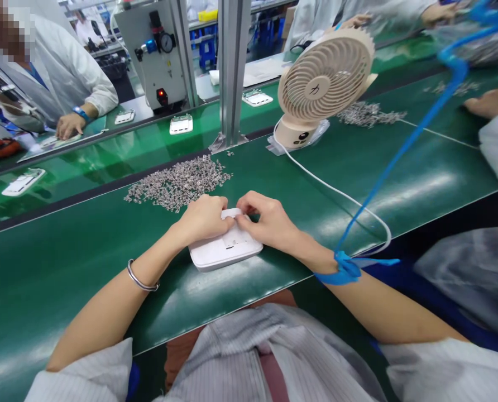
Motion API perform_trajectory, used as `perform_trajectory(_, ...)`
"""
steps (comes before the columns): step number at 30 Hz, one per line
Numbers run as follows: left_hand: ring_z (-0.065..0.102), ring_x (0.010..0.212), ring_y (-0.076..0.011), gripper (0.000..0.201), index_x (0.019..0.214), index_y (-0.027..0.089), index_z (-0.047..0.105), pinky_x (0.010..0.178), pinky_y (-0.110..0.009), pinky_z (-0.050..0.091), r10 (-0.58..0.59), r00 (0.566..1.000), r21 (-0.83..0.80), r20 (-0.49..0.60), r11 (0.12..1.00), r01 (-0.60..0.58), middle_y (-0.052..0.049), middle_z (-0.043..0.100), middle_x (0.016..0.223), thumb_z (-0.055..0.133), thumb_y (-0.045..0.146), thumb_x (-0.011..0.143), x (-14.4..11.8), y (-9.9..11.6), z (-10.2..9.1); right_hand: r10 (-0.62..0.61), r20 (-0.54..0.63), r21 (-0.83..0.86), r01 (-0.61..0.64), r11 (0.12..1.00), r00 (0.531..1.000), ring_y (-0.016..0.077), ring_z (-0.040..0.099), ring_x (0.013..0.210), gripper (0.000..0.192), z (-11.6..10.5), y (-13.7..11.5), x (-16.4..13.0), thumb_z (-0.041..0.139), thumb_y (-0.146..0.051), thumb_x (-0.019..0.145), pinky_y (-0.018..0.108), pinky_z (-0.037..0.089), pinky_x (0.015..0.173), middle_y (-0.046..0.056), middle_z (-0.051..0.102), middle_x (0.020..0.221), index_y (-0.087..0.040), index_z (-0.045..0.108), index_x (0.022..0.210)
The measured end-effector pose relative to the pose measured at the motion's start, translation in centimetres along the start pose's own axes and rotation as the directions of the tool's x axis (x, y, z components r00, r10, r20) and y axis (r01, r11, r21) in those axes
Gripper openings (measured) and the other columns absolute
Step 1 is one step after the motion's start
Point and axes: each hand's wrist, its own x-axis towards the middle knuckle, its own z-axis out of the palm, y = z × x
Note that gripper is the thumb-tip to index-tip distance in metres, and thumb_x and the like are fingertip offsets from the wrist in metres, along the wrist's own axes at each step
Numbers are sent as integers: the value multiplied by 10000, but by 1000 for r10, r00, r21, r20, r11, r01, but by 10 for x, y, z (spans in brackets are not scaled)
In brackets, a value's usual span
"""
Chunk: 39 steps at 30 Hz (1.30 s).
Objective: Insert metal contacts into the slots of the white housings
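A white plastic housing with rounded corners lies on the green work surface in front of me. My left hand grips its far left part, with the thumb lying on top near the far edge. From the right, my right hand has its thumb and curled fingers closed at the same far edge, close to the left thumb. Whatever small thing may be between the right fingertips is hidden. Just beyond my left hand spreads a heap of small silvery metal parts.
A beige fan stands back right, its white cable curving forward. A blue cord runs to the band on my right wrist. Beyond a metal post, several white units rest on a green belt. Co-workers' hands are nearby.
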Motion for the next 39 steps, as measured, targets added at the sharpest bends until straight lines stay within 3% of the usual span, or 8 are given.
perform_trajectory(5,604,813,-186,346,1089,217,607,691,-270,423,35,998,8,61,999,-36,-34,669,926,497,283,768,-5,-13,-8,222,-161,148,-199,969,962,117,526,578,117,4,8,-2,528,-263,772,252,446,563,0,542,661,-187,499,688)
perform_trajectory(12,628,854,-226,468,1176,186,585,728,-306,475,-308,946,105,100,949,298,-71,681,986,442,346,760,-94,-108,-21,-2,-18,-62,1,998,1000,159,542,678,116,12,12,-6,465,-229,818,305,463,660,44,552,754,-189,499,714)
perform_trajectory(16,536,1051,-369,493,1219,211,535,786,-507,459,-825,536,216,-177,499,839,-122,613,1155,350,337,780,-153,-152,-28,-94,67,-148,103,984,993,204,568,772,134,18,10,-4,441,-241,844,371,477,727,95,584,879,-168,550,815)
perform_trajectory(18,447,1129,-445,554,1307,154,425,793,-613,408,-827,468,196,-311,425,883,-190,511,1274,277,363,817,-158,-152,-31,-126,91,-171,141,975,988,232,588,852,188,22,8,-3,424,-263,864,409,480,770,124,596,967,-157,575,897)
perform_trajectory(23,257,1315,-352,612,1434,206,196,1005,-518,322,-569,754,147,-329,758,636,-48,161,1519,175,476,885,-79,-124,-30,-104,66,-179,114,977,992,305,528,1131,346,27,11,0,392,-357,897,505,460,888,185,566,1181,-137,573,1093)
perform_trajectory(26,91,1375,-345,624,1456,243,128,1051,-525,248,-444,849,98,-287,868,487,13,57,1531,129,517,896,-6,-110,-22,-65,24,-149,68,987,998,315,492,1191,408,28,15,1,386,-394,902,533,435,943,203,547,1234,-118,567,1141)
perform_trajectory(31,59,1391,-302,655,1462,194,85,1065,-519,231,-340,906,20,-251,934,356,-25,27,1529,75,527,898,73,-99,-7,-46,-28,-134,42,990,999,301,490,1203,457,29,18,2,366,-408,915,520,417,989,216,521,1274,-90,558,1181)
perform_trajectory(39,88,1390,-292,716,1452,131,106,1086,-532,162,-250,952,9,-177,967,256,-96,53,1524,126,565,883,80,-81,13,-131,4,-137,130,982,991,286,489,1207,395,29,7,-4,374,-350,924,509,444,961,186,503,1306,-135,535,1214)
